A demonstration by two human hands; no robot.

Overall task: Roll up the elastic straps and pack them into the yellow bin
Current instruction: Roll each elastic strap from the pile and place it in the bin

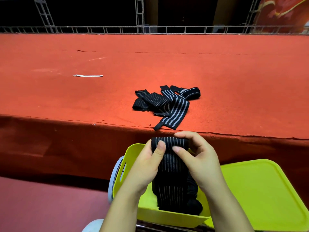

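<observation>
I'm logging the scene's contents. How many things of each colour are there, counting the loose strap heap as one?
Black: 2, the strap both hands hold, and the strap heap on the red table.
Yellow: 2, the bin and its lid.
White: 1, the strip.
Total: 5.

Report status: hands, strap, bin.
Left hand and right hand both grip the striped strap, rolling its top over the yellow bin. Loose straps wait on the red ledge. Nothing obstructs.
</observation>
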